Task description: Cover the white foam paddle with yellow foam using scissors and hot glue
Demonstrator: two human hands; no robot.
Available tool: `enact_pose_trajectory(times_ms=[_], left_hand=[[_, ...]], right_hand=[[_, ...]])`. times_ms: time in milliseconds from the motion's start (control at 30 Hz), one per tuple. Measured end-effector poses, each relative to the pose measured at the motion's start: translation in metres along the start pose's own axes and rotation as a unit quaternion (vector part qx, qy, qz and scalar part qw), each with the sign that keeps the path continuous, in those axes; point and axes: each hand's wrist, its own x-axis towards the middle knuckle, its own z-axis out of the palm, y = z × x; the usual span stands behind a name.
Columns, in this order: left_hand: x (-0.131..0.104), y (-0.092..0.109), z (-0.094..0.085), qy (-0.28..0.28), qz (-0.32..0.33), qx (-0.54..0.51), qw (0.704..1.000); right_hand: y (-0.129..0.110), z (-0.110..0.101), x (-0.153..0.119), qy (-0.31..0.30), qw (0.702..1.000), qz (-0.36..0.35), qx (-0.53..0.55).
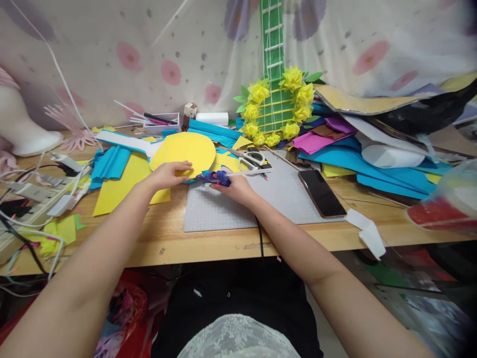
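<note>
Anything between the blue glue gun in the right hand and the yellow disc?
Nothing visible: the blue glue gun is by the near edge of the yellow disc, beside the left hand. The scissors lie behind, outside that gap.

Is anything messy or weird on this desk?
Yes, a bent white strip pokes over the desk's front edge, right of the phone. The colored sheets behind are piled crookedly. I see no spill.

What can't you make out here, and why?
All in the head view:
Underside of the yellow disc: hidden by its top face.
Fingertips of the right hand: partly hidden by the blue glue gun.
Its nozzle tip: too small, blurred.
Neck end of the green guitar: cut off by top edge.
Right side of the cup: beyond right edge.
</note>
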Motion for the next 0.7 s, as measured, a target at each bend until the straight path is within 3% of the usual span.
enact_pose_trajectory(times_ms=[700], left_hand=[[0.0006,-0.0022,0.0002,0.007,0.018,-0.012,1.0]], right_hand=[[-0.0076,0.0037,0.0066,-0.037,0.998,0.008,-0.051]])
